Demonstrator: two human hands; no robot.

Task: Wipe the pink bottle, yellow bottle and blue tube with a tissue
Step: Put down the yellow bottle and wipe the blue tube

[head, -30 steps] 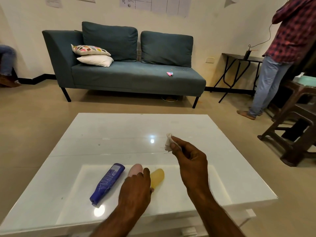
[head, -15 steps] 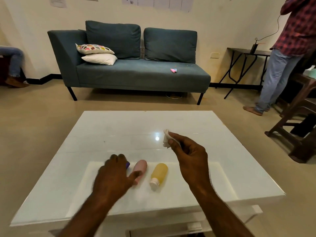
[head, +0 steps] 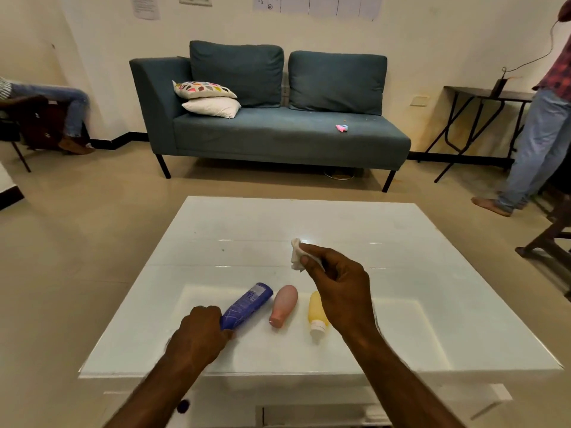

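Note:
On the white table (head: 309,223) lie three items side by side: a blue tube (head: 248,304) on the left, a pink bottle (head: 284,304) in the middle, and a yellow bottle (head: 315,310) with a white cap on the right. My left hand (head: 197,335) is closed around the near end of the blue tube, which still rests on the table. My right hand (head: 336,288) hovers above the yellow bottle and partly hides it, pinching a crumpled white tissue (head: 296,254) between thumb and fingers.
A teal sofa (head: 278,131) with cushions stands beyond the table. A person in jeans (head: 537,143) stands at the right by a dark side table (head: 482,97). Dark wooden furniture (head: 553,239) sits close to the table's right edge. Another person's legs (head: 61,100) show at far left.
My left hand moved left from the pink bottle to the blue tube and closed on its near end. My right hand kept the tissue raised.

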